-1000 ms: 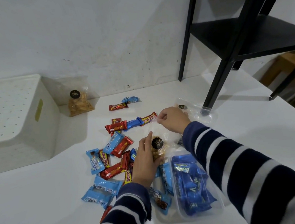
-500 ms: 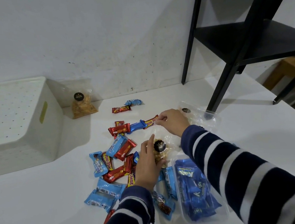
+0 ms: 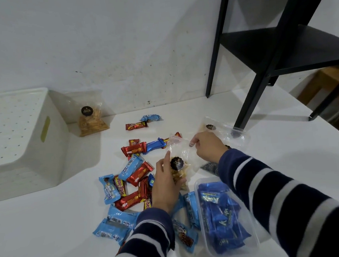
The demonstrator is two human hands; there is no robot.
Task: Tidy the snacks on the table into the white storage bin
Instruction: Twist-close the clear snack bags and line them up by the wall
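Both hands are on one clear bag [image 3: 180,158] of pale snack pieces with a dark round sticker, lying in the middle of the worktop [image 3: 50,231] among scattered bars [image 3: 134,148]. The left hand [image 3: 166,187] closes on the filled lower end, thumb over the contents; the right hand [image 3: 206,150] pinches the empty top edge. The bag looks light and limp: thin film that crumples, with loose bits inside that will probably slide to the low end and may crush if squeezed. The safest hold is likely just what is there, one hand under the weight, one at the sealed top, so it hangs without spilling. The foil bars look slick but firm, easy to scoop several at a time. A clear tub [image 3: 230,244] of blue packets sits near the front edge, stiff enough to lift by its rim. The white bin [image 3: 22,145] stands well apart at the left, seemingly upside down, so nothing is inside yet.
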